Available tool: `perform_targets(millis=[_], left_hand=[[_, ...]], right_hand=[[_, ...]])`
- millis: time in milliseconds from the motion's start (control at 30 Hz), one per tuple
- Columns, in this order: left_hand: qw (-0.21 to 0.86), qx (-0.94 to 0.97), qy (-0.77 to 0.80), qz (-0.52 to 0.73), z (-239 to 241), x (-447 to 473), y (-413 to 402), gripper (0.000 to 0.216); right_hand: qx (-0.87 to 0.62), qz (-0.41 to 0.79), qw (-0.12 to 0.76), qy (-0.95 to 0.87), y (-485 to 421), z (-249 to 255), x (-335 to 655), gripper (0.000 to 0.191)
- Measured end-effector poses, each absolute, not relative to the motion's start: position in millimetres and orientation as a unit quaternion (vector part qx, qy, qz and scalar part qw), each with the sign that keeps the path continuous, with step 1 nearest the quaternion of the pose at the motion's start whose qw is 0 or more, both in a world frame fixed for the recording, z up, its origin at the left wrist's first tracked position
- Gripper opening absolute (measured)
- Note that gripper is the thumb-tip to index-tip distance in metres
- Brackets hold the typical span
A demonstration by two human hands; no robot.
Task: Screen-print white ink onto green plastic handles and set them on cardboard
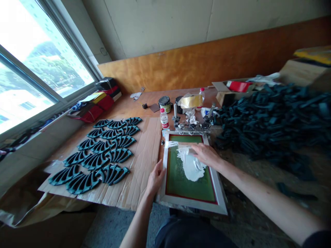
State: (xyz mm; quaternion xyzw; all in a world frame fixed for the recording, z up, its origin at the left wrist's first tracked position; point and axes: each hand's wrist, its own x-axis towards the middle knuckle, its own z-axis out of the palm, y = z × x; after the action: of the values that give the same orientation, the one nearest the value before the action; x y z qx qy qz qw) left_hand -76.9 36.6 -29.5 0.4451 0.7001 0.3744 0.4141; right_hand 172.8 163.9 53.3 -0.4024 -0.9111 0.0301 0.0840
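Observation:
A screen-printing frame with a pale rim and green mesh lies in front of me. White ink is spread in a thick patch on the mesh. Near the frame's far end, my right hand grips a squeegee lying across the mesh just beyond the ink. My left hand holds the frame's left rim, its fingers partly hidden at the edge. A metal hinge clamp joins the far side of the frame.
Rows of dark green fan-shaped pieces rest on cardboard to the left. A large heap of dark green pieces fills the right. A bottle with a red cap and an ink tub stand behind the frame.

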Motion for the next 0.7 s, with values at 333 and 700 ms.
perform_targets(millis=[333, 700], left_hand=[[0.401, 0.460, 0.698, 0.374, -39, -81, 36, 0.056], [0.471, 0.403, 0.668, 0.412, -22, -79, 37, 0.068]], right_hand=[[-0.237, 0.104, 0.087, -0.962, 120, 43, 215, 0.019], [-0.293, 0.116, 0.166, -0.934, 126, 48, 200, 0.026]])
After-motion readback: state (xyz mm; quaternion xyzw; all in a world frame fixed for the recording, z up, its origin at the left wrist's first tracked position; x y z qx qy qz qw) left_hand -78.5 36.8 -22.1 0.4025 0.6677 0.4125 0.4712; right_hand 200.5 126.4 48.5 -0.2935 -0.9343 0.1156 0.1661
